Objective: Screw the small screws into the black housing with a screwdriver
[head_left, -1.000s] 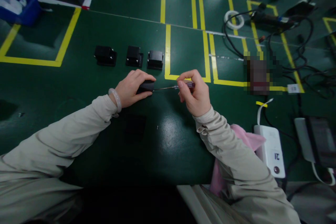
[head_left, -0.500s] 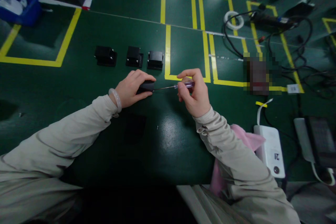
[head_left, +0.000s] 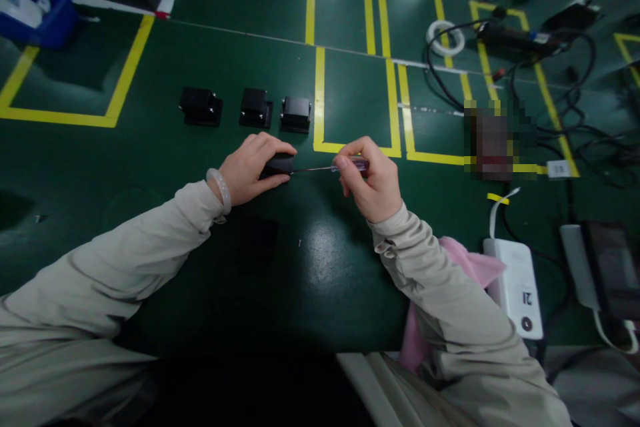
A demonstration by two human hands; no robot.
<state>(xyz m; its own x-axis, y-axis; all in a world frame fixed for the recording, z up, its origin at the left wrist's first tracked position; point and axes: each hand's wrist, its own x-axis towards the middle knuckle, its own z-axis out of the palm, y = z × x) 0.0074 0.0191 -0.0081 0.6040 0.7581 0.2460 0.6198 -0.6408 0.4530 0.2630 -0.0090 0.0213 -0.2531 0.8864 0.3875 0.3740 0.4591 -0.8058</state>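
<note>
Workbench point(head_left: 345, 280), green-topped, seen from a head cam looking down at a person's two bare hands, approx. mid-frame. L hand point(head_left: 253, 170) rests w/ fingers and thumb spread partway, gripping a small black block point(head_left: 280, 165) from its left side; the block lies on the bench betw. thumb and fingers, part hidden by them. R hand point(head_left: 373, 180) is curled, thumb and index pinched round the clear purplish handle of a screwdriver point(head_left: 360, 165). Its thin metal shaft runs left, approx. horiz. in view, tip at the block's right end, near the L thumb; can't tell exactly what the tip meets.

Both arms wear light grey-beige sleeves point(head_left: 420, 260); a pale bracelet point(head_left: 220, 191) circles the L wrist.

Just beyond the L hand, 3 similar black units in a row: left unit point(head_left: 201, 106), mid unit point(head_left: 255, 107), right unit point(head_left: 295, 113), each w/ shiny spots, prob. screw heads. Nearer the body, a tiny screw-like bit point(head_left: 299, 243) lies on the bench.

Elsewhere: yellow tape outlines point(head_left: 320, 100) on the bench; blue bin point(head_left: 55, 10) w/ white items, top L; white ring point(head_left: 445, 38) and tangled black cables, upper R. Pink cloth point(head_left: 467, 260) sits beside the R forearm, next to a white box point(head_left: 515, 287) marked "21".
</note>
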